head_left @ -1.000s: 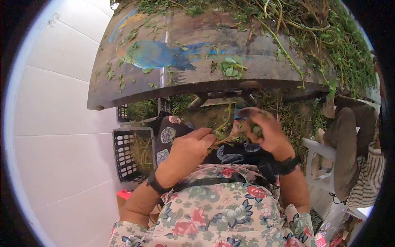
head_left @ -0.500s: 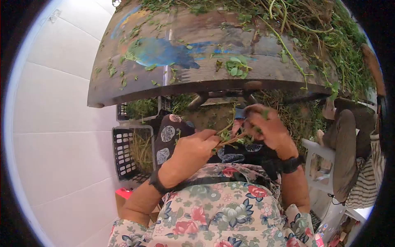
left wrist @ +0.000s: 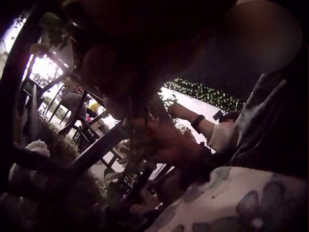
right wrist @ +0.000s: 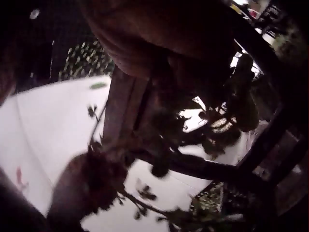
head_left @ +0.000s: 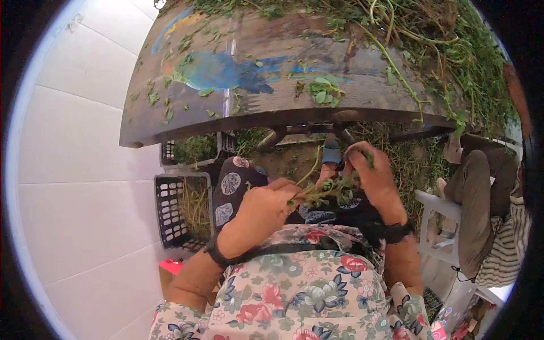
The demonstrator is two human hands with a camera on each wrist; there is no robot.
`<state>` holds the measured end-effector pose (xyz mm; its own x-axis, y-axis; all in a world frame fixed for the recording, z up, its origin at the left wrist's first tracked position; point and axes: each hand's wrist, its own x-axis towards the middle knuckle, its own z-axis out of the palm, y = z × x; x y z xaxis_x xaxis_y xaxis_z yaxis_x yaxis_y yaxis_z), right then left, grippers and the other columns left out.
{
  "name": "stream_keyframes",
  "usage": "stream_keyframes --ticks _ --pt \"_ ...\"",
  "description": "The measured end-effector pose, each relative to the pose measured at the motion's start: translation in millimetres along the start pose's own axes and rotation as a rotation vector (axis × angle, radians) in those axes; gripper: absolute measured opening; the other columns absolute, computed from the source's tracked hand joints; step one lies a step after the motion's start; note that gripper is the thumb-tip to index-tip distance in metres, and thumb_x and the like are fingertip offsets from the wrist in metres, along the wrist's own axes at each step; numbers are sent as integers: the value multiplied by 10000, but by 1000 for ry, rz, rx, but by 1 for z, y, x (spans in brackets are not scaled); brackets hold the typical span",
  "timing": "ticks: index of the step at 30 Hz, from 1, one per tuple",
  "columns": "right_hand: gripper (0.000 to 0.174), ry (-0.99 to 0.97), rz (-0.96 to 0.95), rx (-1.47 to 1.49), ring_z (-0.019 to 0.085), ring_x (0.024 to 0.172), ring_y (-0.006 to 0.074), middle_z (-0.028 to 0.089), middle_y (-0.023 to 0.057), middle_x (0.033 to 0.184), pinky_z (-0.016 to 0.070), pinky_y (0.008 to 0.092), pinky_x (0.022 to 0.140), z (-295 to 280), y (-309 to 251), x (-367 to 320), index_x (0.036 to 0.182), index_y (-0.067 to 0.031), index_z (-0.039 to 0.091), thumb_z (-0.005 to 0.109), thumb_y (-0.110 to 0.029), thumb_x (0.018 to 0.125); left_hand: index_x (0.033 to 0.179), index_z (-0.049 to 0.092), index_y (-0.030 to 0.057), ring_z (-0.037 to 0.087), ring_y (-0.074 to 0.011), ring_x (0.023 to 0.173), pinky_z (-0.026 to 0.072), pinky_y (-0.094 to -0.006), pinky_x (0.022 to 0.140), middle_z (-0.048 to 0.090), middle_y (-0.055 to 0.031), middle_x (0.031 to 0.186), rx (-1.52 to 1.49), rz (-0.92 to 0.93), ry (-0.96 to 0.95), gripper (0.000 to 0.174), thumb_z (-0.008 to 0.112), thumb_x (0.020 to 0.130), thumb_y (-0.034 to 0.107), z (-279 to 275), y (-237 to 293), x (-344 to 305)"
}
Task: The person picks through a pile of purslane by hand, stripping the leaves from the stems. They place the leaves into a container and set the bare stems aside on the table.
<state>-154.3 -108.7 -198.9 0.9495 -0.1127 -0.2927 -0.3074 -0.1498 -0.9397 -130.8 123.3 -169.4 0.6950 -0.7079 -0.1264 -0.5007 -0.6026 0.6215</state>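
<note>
My left hand grips the lower ends of a small bunch of leafy green stems above my lap. One bare stem sticks up from this bunch, and leafy tips point to the right. Just right of it, my right hand has its fingers curled over some green leaves. Dark in the right wrist view, small round leaves hang beneath the right hand's fingers. The left wrist view is dim, with the stems in shadow.
Ahead stands a wooden table with scattered leaves, a small leaf heap and a large pile of greens. Black crates stand at left by the white wall. At right, another person's leg is beside a white plastic chair.
My right hand has drawn slightly up and away from the left hand, leaving more of the leafy tips showing between them. The left hand has barely shifted.
</note>
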Motion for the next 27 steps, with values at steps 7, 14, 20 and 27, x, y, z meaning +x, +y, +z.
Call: stream_keyframes --ticks 7,14,20,27 --pt "173 -307 -52 36 569 644 108 600 32 720 445 250 564 12 -24 -17 967 -17 584 550 -104 821 949 600 14 575 -314 923 488 -378 741 619 -139 903 42 -22 2 179 544 824 129 2 2 5" --pt "182 -180 -358 -256 613 717 321 620 179 782 474 347 635 13 -15 -14 907 -16 588 618 -118 759 999 582 25 575 -300 928 493 -380 710 616 -127 931 116 -17 -52 208 529 820 118 -2 10 6" --pt "171 -65 -312 -309 588 752 371 613 179 807 468 372 645 4 -4 -9 901 -24 566 602 -133 774 977 578 20 571 -317 885 485 -397 709 606 -127 942 71 -92 -125 192 524 819 114 -4 15 10" --pt "283 57 -160 -148 618 911 247 635 184 913 454 362 793 -12 -20 -15 1027 -39 545 586 -150 771 1058 581 36 554 -308 1010 468 -355 822 595 -162 1043 97 -141 -123 252 541 835 147 -11 2 5"
